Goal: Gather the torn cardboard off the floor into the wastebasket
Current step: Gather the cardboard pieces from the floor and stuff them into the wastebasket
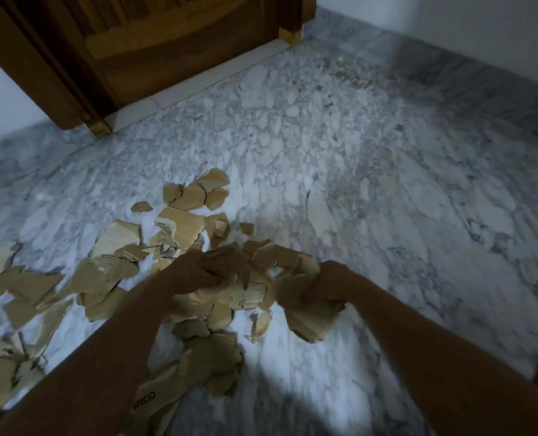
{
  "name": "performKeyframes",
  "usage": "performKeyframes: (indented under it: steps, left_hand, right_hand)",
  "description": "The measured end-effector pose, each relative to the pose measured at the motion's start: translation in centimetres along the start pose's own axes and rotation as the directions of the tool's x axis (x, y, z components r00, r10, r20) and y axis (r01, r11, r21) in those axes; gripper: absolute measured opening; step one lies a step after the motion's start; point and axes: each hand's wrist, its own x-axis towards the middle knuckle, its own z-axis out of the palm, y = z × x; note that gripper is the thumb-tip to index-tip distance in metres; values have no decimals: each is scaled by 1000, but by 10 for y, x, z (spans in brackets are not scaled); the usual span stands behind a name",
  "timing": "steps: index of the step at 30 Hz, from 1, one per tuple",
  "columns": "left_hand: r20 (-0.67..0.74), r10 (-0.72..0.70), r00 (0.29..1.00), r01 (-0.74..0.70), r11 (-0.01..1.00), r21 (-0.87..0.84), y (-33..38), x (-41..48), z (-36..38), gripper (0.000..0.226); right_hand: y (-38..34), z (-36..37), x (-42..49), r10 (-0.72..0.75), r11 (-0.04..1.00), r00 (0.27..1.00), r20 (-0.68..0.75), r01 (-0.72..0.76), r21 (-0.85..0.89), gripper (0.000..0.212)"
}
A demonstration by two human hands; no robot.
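Where the grey-white marbled stone floor (356, 184) meets the brown wooden door (167, 42), torn tan corrugated cardboard pieces (182, 225) lie scattered, thickest at your left. Your left hand (198, 272) and right hand (330, 284), set apart, each clutch a bunch of scraps from the heap's middle, presumably to lift one full load. No wastebasket shows, so its contents cannot be told.

So the torn cardboard (179, 225) is all over the floor (387, 215), mostly left of centre and trailing to the left edge. The door (167, 51) stands behind it, far left, with the wall (450, 23) far right. The left hand (198, 272) and right hand (330, 284) grip pieces side by side at the pile's near side.
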Motion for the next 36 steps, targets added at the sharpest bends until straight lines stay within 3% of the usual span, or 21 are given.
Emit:
performKeyframes:
  steps: [2, 4, 7, 12, 16, 20, 22, 25, 26, 29, 31, 33, 36]
  left_hand:
    - [30, -19, 999, 18, 999, 27, -11, -1, 5, 37]
    - [50, -3, 999, 1, 999, 35, -16, -1, 6, 40]
    - [79, 32, 996, -36, 998, 47, -10, -6, 2, 58]
    - [75, 61, 995, -61, 998, -13, 5, -5, -16, 33]
    - [193, 71, 979, -83, 995, 56, 16, -7, -20, 21]
    - [329, 19, 944, -116, 953, 278, 22, -9, 25, 40]
    - [262, 73, 962, -155, 939, 307, 19, -5, 54, 46]
    - [157, 158, 975, -201, 925, 322, 18, -1, 77, 17]
    - [149, 155, 977, -196, 925, 325, 19, 0, 80, 17]
    - [117, 148, 982, -182, 908, 377, 17, -5, 77, 39]
    - [99, 174, 980, -195, 943, 269, 18, -10, 67, 56]
    - [65, 192, 979, -199, 971, 136, 23, -15, 48, 74]
    - [55, 192, 980, -198, 969, 145, 38, -20, 16, 51]
  right_hand:
    - [-9, 35, 8, 32, 993, 991, -131, -45, -104, 70]
    - [-12, 56, 12, 61, 995, 976, -211, -75, -62, 78]
    - [-11, 60, 12, 97, 995, 974, -205, -94, 28, 89]
    - [-7, 49, 6, 30, 999, 981, -191, -24, 33, 94]
    - [3, 12, -2, -48, 999, 990, -135, 44, -32, 73]
    - [16, -26, -8, 25, 993, 985, -170, -44, -111, 68]
    - [17, -36, -13, 68, 989, 980, -186, -91, -117, 66]
    - [23, -39, -14, 91, 987, 968, -233, -118, -105, 66]
    - [25, -38, -13, 81, 990, 967, -240, -106, -94, 70]
    - [32, -28, -8, 28, 993, 981, -190, -49, -106, 78]
    - [34, -15, -8, -9, 989, 989, -147, -13, -148, 73]
    - [37, -3, -7, -8, 985, 988, -151, -18, -174, 88]
    - [38, 3, -5, -7, 989, 988, -154, -16, -144, 87]
